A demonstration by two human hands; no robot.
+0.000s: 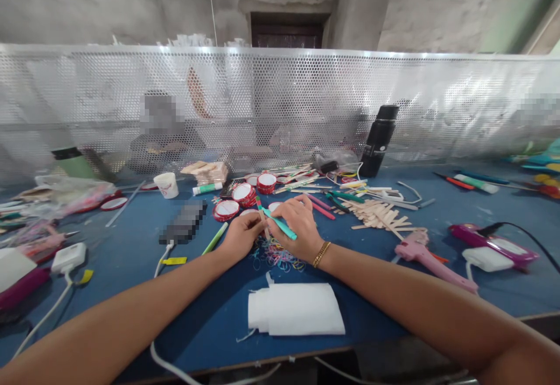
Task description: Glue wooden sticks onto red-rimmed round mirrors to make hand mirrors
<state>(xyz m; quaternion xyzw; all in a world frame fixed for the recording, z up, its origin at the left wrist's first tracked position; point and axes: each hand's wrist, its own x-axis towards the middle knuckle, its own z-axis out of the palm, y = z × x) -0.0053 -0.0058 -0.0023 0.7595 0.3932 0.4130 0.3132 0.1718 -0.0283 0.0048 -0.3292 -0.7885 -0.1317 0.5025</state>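
My left hand (241, 236) is closed on a flat wooden craft stick (261, 212), held upright; its upper end shows red and green color. A teal marker pen (283, 226) lies in the closed grip of my right hand (303, 228), its upper end crossing close to the stick. Whether the pen's tip touches the wood, I cannot tell. Beneath both hands lies a loose heap of small colored rubber bands (284, 258). Nearer to me is a folded white cloth (306, 309). Several red-and-white tape rolls (242, 194) sit just beyond my hands.
Loose wooden sticks (378, 216) and a pink glue gun (431, 262) lie to the right. A black bottle (378, 143) stands by the perforated metal screen (297, 93). On the left are a phone (184, 223), a paper cup (166, 185) and a white cable (48, 309).
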